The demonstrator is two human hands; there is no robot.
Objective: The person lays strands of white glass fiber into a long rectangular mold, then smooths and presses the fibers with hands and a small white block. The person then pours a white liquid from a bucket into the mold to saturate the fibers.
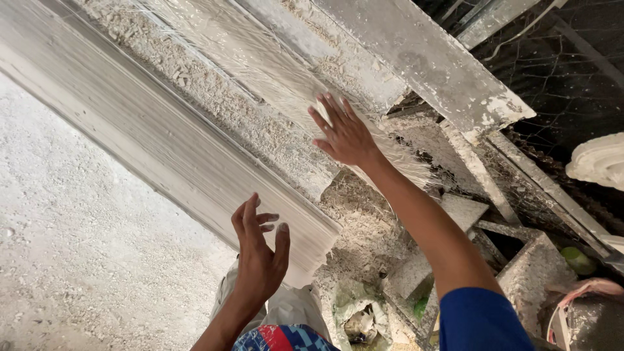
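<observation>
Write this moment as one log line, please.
right hand: flat on pale fibre strands | left hand: open beside white plaster moulding | debris on bench

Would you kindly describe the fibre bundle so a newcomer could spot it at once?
Start at the long white ribbed plaster moulding running diagonally across the view. Beside it, under the right hand, lies a pale sheaf of glossy fibre strands, stringy where its neighbours are solid or crumbly.

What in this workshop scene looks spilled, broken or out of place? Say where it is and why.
Crumbled white debris lies heaped under the end of the long white moulding, with more grit along the bench: it looks spilled, not swept. The right hand presses loose pale fibres; the left hand hovers open beside the moulding's end.
</observation>
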